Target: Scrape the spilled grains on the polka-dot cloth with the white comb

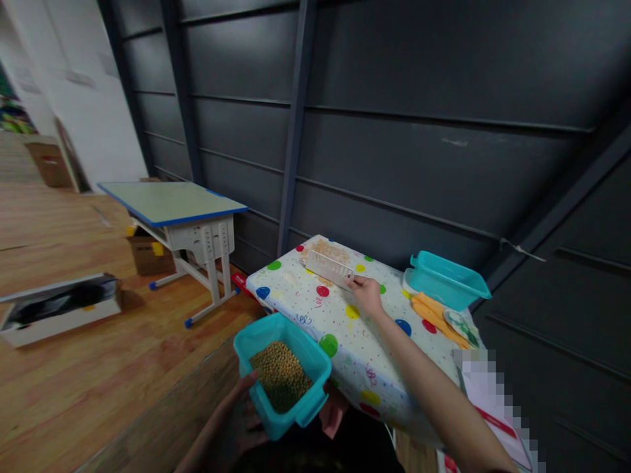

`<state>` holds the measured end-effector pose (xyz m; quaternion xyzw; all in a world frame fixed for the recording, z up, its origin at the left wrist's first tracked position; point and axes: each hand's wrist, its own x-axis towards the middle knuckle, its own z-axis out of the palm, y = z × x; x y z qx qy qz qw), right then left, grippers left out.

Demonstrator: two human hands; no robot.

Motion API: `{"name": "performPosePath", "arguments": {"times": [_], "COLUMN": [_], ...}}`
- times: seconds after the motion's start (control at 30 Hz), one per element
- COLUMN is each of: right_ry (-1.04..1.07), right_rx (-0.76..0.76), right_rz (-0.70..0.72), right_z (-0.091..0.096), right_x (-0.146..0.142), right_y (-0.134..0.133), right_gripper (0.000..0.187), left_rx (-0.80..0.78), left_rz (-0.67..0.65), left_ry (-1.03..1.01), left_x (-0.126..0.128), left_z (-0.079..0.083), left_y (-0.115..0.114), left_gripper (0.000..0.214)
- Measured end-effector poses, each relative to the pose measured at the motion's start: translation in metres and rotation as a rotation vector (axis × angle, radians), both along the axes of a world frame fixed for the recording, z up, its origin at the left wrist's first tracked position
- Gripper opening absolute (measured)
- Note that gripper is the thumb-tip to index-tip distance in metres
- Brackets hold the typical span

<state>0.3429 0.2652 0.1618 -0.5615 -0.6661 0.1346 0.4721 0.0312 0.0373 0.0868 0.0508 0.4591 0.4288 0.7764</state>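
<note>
My left hand (245, 415) grips the near left side of a teal plastic bin (317, 358), which is held beside the front edge of the table. Inside the bin lies a heap of yellowish beans (282, 371) that look like soybeans. My right hand (365, 289) reaches over the table, its fingers closed on the right end of a long translucent plastic piece with slots (329, 269). Beyond and around that piece, small tan grains (331, 249) are spread on the tablecloth. What the grains are is too small to tell.
The table (296, 299) has a balloon-patterned cover. On its right side stand another teal bin (446, 282), an orange cloth (434, 318) and a green-and-white round item (461, 326). A dark panelled wall (394, 177) rises behind. At left are a desk (172, 202) and an open white box (64, 315).
</note>
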Motion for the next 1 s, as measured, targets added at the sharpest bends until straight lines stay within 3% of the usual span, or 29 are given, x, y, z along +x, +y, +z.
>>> {"name": "performPosePath", "arguments": {"times": [0.23, 0.53, 1.0], "right_ry": [0.013, 0.031, 0.016], "right_rx": [-0.014, -0.027, -0.032], "right_rz": [-0.033, -0.005, -0.015], "right_z": [-0.005, -0.006, -0.006], "right_x": [0.000, -0.011, -0.019], "right_y": [-0.007, -0.019, -0.022], "right_gripper": [0.032, 0.024, 0.019], "left_rx": [-0.015, -0.003, -0.021], "left_rz": [0.017, -0.009, -0.009], "left_ry": [0.014, -0.002, 0.038], "left_x": [0.005, 0.007, 0.010], "left_z": [-0.007, 0.005, 0.005], "left_y": [0.000, -0.005, -0.005], "left_gripper": [0.082, 0.081, 0.080]}}
